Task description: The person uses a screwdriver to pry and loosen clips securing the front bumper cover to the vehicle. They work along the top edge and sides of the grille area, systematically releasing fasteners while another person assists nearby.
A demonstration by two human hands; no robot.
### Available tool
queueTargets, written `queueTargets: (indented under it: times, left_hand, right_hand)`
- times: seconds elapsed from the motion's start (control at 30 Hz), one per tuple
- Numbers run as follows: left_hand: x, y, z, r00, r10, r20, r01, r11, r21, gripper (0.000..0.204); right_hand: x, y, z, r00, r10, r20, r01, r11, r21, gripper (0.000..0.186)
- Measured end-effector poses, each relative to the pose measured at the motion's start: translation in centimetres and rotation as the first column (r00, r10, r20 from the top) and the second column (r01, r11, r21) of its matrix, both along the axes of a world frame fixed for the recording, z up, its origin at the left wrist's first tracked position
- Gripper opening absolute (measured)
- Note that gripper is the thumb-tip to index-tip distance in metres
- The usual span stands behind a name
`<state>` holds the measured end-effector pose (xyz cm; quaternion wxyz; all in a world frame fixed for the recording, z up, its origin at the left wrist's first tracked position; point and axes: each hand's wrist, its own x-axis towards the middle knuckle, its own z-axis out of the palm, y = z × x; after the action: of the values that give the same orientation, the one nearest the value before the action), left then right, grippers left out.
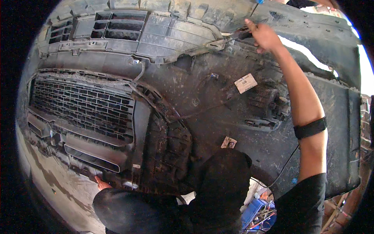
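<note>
A large dirty black plastic car bumper (210,101) fills the view, its inner side facing me. My right arm stretches to the far edge, where my right hand (267,38) is closed on a dark-handled tool (243,33). The tool's narrow light end meets the corner of a long vented plastic panel (175,33); its exact kind is too small to tell. At the near left, my left hand (103,183) grips the bumper's lower rim beside the mesh grille (83,103). My sleeve hides most of that hand.
A paper label (246,83) and a small worn sticker (228,142) are on the bumper. Thin wiring (206,111) crosses its inside. Below my right arm stands a blue bin (253,212) with tools. Grey concrete floor (58,183) shows at left. A cable hangs by my right elbow.
</note>
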<state>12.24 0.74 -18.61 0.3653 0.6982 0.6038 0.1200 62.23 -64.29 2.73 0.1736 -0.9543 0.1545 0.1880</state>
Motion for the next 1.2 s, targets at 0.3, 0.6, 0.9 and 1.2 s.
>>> queueTargets:
  times: [0.3,0.6,0.9,1.2]
  left_hand:
    - [0.1,-0.4,0.2,0.999,0.038,0.009,-0.038,0.999,-0.003,0.065]
    - [0.5,-1.1,0.9,0.999,0.036,-0.023,-0.035,0.999,0.022,0.065]
    - [-2.3,2.2,-0.9,0.94,-0.105,-0.325,0.146,0.984,0.106,0.066]
    - [-2.8,1.7,-2.0,0.995,-0.042,-0.085,0.054,0.989,0.139,0.069]
  right_hand:
    - [0.1,-1.5,-1.5,0.741,0.5,0.449,-0.527,0.847,-0.075,0.032]
    - [-0.2,1.6,-0.2,0.887,0.462,0.022,-0.393,0.778,-0.49,0.031]
    - [-0.5,1.4,-0.2,0.742,0.563,0.365,-0.53,0.825,-0.196,0.039]
    - [0.4,1.4,0.3,0.717,0.682,0.144,-0.614,0.715,-0.333,0.027]
